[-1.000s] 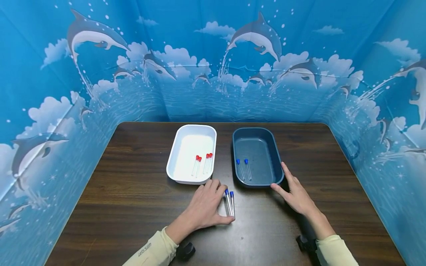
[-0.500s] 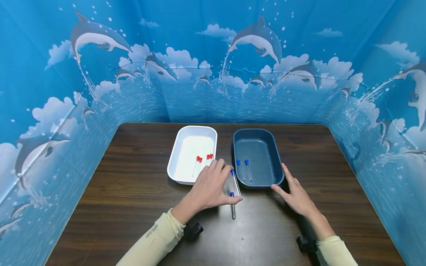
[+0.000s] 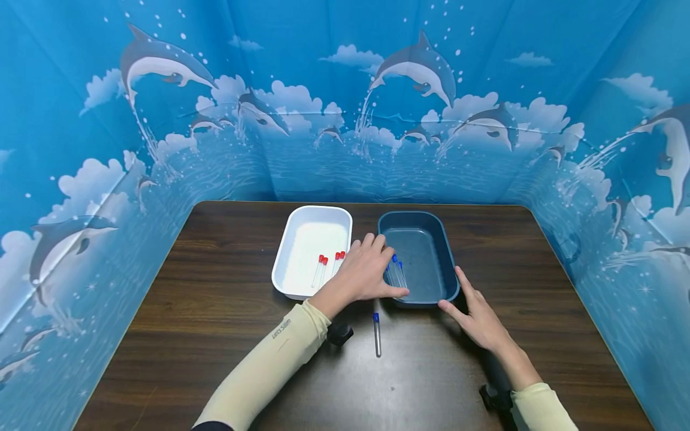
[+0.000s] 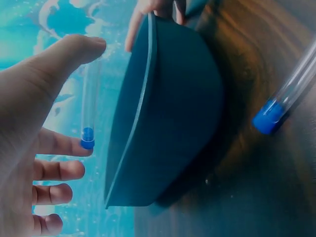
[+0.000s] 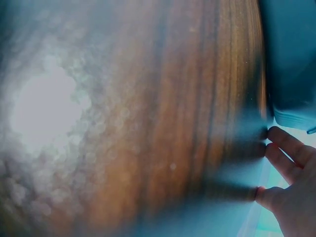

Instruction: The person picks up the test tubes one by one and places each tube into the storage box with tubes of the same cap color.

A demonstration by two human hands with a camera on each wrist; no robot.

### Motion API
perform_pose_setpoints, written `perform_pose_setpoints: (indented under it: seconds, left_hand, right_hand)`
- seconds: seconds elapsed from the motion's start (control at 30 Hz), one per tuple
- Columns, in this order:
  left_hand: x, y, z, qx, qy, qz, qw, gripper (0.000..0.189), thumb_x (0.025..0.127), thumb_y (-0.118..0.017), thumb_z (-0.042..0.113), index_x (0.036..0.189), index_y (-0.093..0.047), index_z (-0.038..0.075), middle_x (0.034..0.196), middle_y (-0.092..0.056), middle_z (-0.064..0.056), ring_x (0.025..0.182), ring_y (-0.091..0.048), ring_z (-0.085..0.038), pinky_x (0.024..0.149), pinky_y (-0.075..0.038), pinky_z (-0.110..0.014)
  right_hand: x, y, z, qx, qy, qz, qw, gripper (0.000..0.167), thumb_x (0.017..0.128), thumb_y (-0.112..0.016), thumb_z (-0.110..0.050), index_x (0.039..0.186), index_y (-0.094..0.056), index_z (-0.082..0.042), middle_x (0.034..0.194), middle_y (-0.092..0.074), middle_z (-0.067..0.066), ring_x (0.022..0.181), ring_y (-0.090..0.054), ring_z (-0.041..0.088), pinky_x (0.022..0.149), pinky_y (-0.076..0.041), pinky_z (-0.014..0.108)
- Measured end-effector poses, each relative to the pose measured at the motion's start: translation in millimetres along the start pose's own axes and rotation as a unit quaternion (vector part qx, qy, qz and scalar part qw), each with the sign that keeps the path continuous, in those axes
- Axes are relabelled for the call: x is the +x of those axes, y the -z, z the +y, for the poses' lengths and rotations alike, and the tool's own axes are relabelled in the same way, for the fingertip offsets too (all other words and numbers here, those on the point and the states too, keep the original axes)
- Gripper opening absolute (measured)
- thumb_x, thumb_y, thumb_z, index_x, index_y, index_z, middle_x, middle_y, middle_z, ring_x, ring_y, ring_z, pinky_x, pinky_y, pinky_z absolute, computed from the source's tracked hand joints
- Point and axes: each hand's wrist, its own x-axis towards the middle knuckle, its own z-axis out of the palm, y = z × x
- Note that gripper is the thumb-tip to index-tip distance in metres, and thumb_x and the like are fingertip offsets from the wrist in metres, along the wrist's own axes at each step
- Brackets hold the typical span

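Observation:
My left hand (image 3: 362,270) is over the left rim of the dark blue-grey bin (image 3: 446,245). It pinches a clear test tube with a blue cap (image 4: 89,108) lengthwise between thumb and index finger, the other fingers apart from it. Inside the bin are other blue-capped tubes, partly hidden behind the hand. On the table in front lies one more blue-capped test tube (image 3: 377,338). My right hand (image 3: 482,320) rests at the bin's near right corner, thumb at the front rim and fingers along the right side, spread rather than curled.
A white bin (image 3: 302,230) stands left of the dark one, with several red-capped test tubes (image 3: 323,269) lying in it. Both bins stand on a dark wooden table (image 3: 215,311). A blue dolphin-print curtain (image 3: 323,161) surrounds the table's back and sides.
My left hand has picked up one of the two blue-capped test tubes from the table and carried it away and rightward to the dark bin. The right hand has stayed in place.

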Motion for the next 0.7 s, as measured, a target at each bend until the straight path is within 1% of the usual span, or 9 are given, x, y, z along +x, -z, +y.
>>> perform_pose_setpoints:
  seconds: [0.1, 0.17, 0.33, 0.43, 0.57, 0.7]
  left_hand:
    - [13.0, -7.4, 1.5, 0.023, -0.009, -0.015, 0.9996, 0.098, 0.068, -0.045, 0.093, 0.123, -0.065, 0.015, 0.106, -0.046, -0.004, 0.094, -0.035, -0.021, 0.07, -0.035, -0.036]
    - [20.9, -13.4, 3.0, 0.031, -0.016, -0.025, 0.9991, 0.096, 0.068, -0.048, 0.092, 0.121, -0.065, 0.015, 0.106, -0.046, -0.005, 0.094, -0.036, -0.022, 0.07, -0.036, -0.037]
    - [37.8, -25.0, 8.4, 0.043, -0.02, -0.048, 0.9977, 0.094, 0.067, -0.051, 0.09, 0.12, -0.066, 0.014, 0.11, -0.049, -0.007, 0.099, -0.037, -0.023, 0.075, -0.038, -0.04]
    - [44.8, -27.1, 11.1, 0.049, -0.017, -0.062, 0.9967, 0.095, 0.067, -0.051, 0.091, 0.122, -0.066, 0.015, 0.117, -0.05, -0.008, 0.105, -0.038, -0.024, 0.08, -0.038, -0.041]
    - [50.8, -28.8, 15.2, 0.05, -0.018, -0.084, 0.995, 0.095, 0.068, -0.052, 0.09, 0.126, -0.066, 0.016, 0.13, -0.051, -0.009, 0.114, -0.039, -0.026, 0.088, -0.038, -0.043]
    - [54.0, -35.2, 18.3, 0.058, -0.016, -0.102, 0.9929, 0.094, 0.067, -0.051, 0.09, 0.125, -0.067, 0.017, 0.131, -0.05, -0.009, 0.115, -0.037, -0.026, 0.09, -0.036, -0.044]
  right_hand:
    - [0.1, 0, 0, 0.001, -0.001, -0.002, 1.0, 0.087, 0.095, -0.055, -0.055, 0.159, 0.0, -0.032, 0.158, -0.022, 0.023, 0.132, -0.034, 0.047, 0.092, -0.034, 0.073]
    - [0.2, 0, 0, 0.0, -0.003, -0.002, 1.0, 0.087, 0.096, -0.055, -0.055, 0.159, 0.0, -0.031, 0.158, -0.022, 0.023, 0.131, -0.034, 0.047, 0.091, -0.034, 0.073]
    - [0.7, 0, 0, 0.0, 0.0, -0.003, 1.0, 0.086, 0.096, -0.054, -0.054, 0.157, 0.003, -0.035, 0.158, -0.023, 0.023, 0.132, -0.034, 0.046, 0.092, -0.035, 0.072]
    - [1.4, 0, 0, 0.0, 0.005, 0.0, 1.0, 0.085, 0.096, -0.055, -0.054, 0.157, 0.004, -0.038, 0.158, -0.023, 0.022, 0.132, -0.034, 0.046, 0.092, -0.035, 0.071]
    - [1.3, 0, 1, -0.002, 0.001, 0.0, 1.0, 0.085, 0.096, -0.054, -0.054, 0.156, 0.004, -0.039, 0.158, -0.023, 0.023, 0.132, -0.034, 0.046, 0.092, -0.035, 0.071]
    - [0.4, 0, 1, -0.003, -0.004, -0.004, 1.0, 0.085, 0.096, -0.054, -0.055, 0.156, 0.005, -0.039, 0.158, -0.022, 0.023, 0.132, -0.034, 0.046, 0.091, -0.035, 0.071]
